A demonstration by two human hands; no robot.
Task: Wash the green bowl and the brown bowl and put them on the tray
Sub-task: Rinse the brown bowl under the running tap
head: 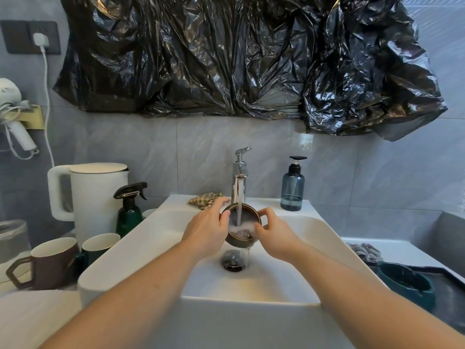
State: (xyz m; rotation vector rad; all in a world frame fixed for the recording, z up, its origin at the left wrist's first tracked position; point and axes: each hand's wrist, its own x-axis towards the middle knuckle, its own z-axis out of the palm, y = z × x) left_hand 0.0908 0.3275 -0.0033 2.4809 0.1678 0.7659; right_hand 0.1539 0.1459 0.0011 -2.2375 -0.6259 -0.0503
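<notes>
Both hands hold brown bowl under tap — rinsing, apparently.

Home bathroom: washbasin, hairdryer.

1. We find the brown bowl tilted under the tap, above the sink, water and foam inside.
2. We find the green bowl on the dark tray, right of the sink.

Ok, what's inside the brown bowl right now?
Tap water streams into the brown bowl, pooling with white foam and spilling over the near rim. The bowl's bottom is hidden by foam and water.
</notes>
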